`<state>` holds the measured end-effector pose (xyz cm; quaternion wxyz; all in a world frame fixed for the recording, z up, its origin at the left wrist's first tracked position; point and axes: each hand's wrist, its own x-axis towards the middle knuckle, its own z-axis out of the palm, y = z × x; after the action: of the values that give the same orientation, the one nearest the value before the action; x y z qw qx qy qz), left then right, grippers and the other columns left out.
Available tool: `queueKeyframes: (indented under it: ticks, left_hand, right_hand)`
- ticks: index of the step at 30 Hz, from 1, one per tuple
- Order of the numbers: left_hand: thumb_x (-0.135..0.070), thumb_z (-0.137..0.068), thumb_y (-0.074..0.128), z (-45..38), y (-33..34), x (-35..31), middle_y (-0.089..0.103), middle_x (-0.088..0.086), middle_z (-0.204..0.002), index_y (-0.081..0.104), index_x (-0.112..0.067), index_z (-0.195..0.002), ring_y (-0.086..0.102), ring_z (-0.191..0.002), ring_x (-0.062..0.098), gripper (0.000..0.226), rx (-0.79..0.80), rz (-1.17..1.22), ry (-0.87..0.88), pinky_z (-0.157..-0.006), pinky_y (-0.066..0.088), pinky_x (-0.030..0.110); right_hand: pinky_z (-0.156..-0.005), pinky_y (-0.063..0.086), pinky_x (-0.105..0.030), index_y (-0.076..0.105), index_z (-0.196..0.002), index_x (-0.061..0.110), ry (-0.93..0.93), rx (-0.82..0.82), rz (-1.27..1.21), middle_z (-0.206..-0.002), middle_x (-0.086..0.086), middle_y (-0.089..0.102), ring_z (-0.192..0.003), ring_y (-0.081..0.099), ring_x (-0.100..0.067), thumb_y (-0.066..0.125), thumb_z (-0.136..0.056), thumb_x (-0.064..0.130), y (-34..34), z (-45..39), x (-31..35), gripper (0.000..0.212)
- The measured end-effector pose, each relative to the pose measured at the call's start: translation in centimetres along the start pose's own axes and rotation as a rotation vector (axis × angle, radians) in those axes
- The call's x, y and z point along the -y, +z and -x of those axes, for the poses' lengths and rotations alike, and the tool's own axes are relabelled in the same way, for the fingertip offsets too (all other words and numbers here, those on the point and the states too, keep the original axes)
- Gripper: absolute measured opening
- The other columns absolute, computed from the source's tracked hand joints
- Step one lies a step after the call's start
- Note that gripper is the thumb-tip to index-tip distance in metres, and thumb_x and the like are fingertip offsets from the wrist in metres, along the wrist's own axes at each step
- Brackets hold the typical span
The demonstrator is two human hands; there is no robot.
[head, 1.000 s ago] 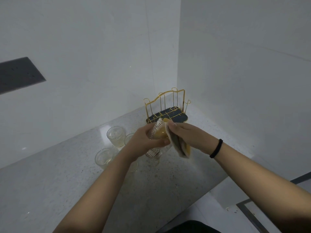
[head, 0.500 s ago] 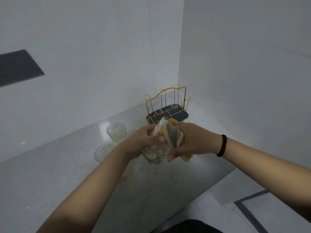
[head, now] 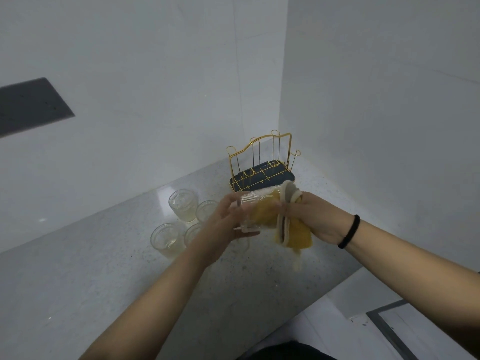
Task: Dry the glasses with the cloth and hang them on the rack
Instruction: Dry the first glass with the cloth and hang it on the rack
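A ribbed clear glass (head: 250,213) lies on its side in the air above the speckled stone desk (head: 104,268), the left hand (head: 223,226) curled round its base. The right hand (head: 309,216) grips a soft yellow-and-grey cloth (head: 291,229), part of it stuffed into the glass's mouth. Four more ribbed glasses (head: 183,205) stand upright to the left. Behind stands a gold wire rack (head: 259,162) on a dark tray, bare of glasses.
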<state>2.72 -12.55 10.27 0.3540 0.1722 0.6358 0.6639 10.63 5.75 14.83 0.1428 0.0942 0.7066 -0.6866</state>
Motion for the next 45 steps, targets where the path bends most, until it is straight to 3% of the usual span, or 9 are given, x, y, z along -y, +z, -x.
queueKeyframes:
  ticks: [9, 16, 21, 24, 27, 30, 37, 41, 45]
  left_hand:
    - [-0.057, -0.068, 0.073, 0.4, 1.4, -0.4, 0.054, 0.011, -0.118, 0.046, -0.033, -0.115, 0.07, -0.092, 0.023, 0.059, 0.02, 0.056, 0.113, -0.065, 0.059, 0.035]
    - [-0.039, -0.075, 0.068, 0.1, 0.8, -2.7, 0.056, 0.008, -0.11, 0.053, -0.031, -0.109, 0.071, -0.078, 0.016, 0.037, 0.112, 0.038, -0.046, -0.059, 0.057, 0.031]
    - [-0.064, -0.065, 0.069, -1.1, 0.9, -3.6, 0.067, 0.008, -0.11, 0.057, -0.021, -0.117, 0.071, -0.084, 0.02, 0.069, 0.128, -0.052, -0.288, -0.067, 0.059, 0.036]
    - [-0.072, -0.065, 0.062, -1.6, 0.4, -3.4, 0.057, 0.011, -0.127, 0.053, -0.023, -0.128, 0.065, -0.105, 0.029, 0.08, 0.121, -0.027, -0.22, -0.074, 0.059, 0.039]
    - [-0.065, -0.073, 0.056, -1.5, 1.0, -1.7, 0.054, 0.002, -0.123, 0.053, -0.053, -0.105, 0.063, -0.103, 0.022, 0.034, -0.038, -0.232, 0.202, -0.073, 0.057, 0.03]
    - [-0.059, -0.075, 0.058, -1.3, 2.0, -0.6, 0.059, 0.003, -0.107, 0.054, -0.052, -0.093, 0.067, -0.084, 0.01, 0.02, -0.153, -0.178, 0.312, -0.063, 0.056, 0.023]
    - [-0.066, -0.071, 0.062, -2.0, 0.7, -2.3, 0.068, 0.003, -0.094, 0.056, -0.017, -0.121, 0.069, -0.071, 0.016, 0.07, 0.027, -0.116, -0.332, -0.055, 0.054, 0.028]
    - [-0.062, -0.082, 0.059, -1.9, 0.2, -1.9, 0.055, 0.012, -0.126, 0.053, -0.027, -0.124, 0.065, -0.104, 0.029, 0.056, 0.085, 0.026, -0.148, -0.073, 0.058, 0.038]
    - [-0.043, -0.085, 0.058, -2.0, 1.5, -0.4, 0.056, 0.009, -0.112, 0.049, -0.037, -0.11, 0.07, -0.082, 0.016, 0.027, -0.046, -0.024, 0.182, -0.064, 0.059, 0.033]
  right_hand:
    - [-0.082, 0.052, -0.032, 0.053, -0.113, 0.015, 0.09, 0.235, -0.216, -0.108, -0.006, 0.062, -0.098, 0.061, -0.023, 0.077, -0.065, 0.027, 0.5, 1.1, 1.2, 0.055]
    - [-0.079, 0.052, -0.016, 0.055, -0.113, 0.023, -0.19, 0.22, 0.432, -0.109, 0.001, 0.061, -0.094, 0.059, -0.005, 0.064, -0.084, 0.025, 2.2, 2.2, 0.0, 0.03]
    - [-0.086, 0.018, 0.011, 0.046, -0.131, 0.013, -0.507, 0.03, 0.941, -0.129, -0.002, 0.054, -0.115, 0.045, -0.008, 0.056, -0.089, 0.029, 2.5, 1.4, -1.4, 0.047]
    - [-0.09, 0.038, -0.004, 0.047, -0.129, 0.018, -0.294, 0.051, 0.659, -0.124, -0.001, 0.056, -0.105, 0.054, -0.007, 0.058, -0.087, 0.027, 1.1, 0.3, 0.1, 0.044]
    - [-0.081, 0.055, -0.028, 0.05, -0.12, 0.016, -0.053, 0.077, 0.022, -0.109, -0.004, 0.062, -0.094, 0.062, -0.016, 0.065, -0.073, 0.024, 0.4, -0.3, 1.3, 0.05]
    - [-0.057, 0.054, -0.018, 0.056, -0.106, 0.017, 0.021, 0.142, -0.237, -0.088, 0.0, 0.07, -0.074, 0.068, -0.008, 0.062, -0.076, 0.019, 0.4, -0.3, 1.0, 0.031]
    - [-0.088, 0.04, -0.018, 0.056, -0.112, 0.014, -0.483, 0.159, 1.175, -0.108, -0.002, 0.059, -0.09, 0.051, -0.007, 0.05, -0.092, 0.026, 1.8, 0.0, -2.1, 0.024]
    - [-0.091, 0.049, -0.027, 0.044, -0.129, 0.014, -0.154, 0.106, 0.618, -0.122, -0.005, 0.055, -0.105, 0.054, -0.014, 0.059, -0.087, 0.024, 0.5, -0.9, 0.1, 0.046]
    - [-0.066, 0.053, -0.021, 0.044, -0.126, 0.012, 0.084, 0.141, -0.076, -0.115, -0.015, 0.058, -0.096, 0.059, -0.026, 0.061, -0.076, 0.02, -0.1, -1.0, 1.3, 0.054]
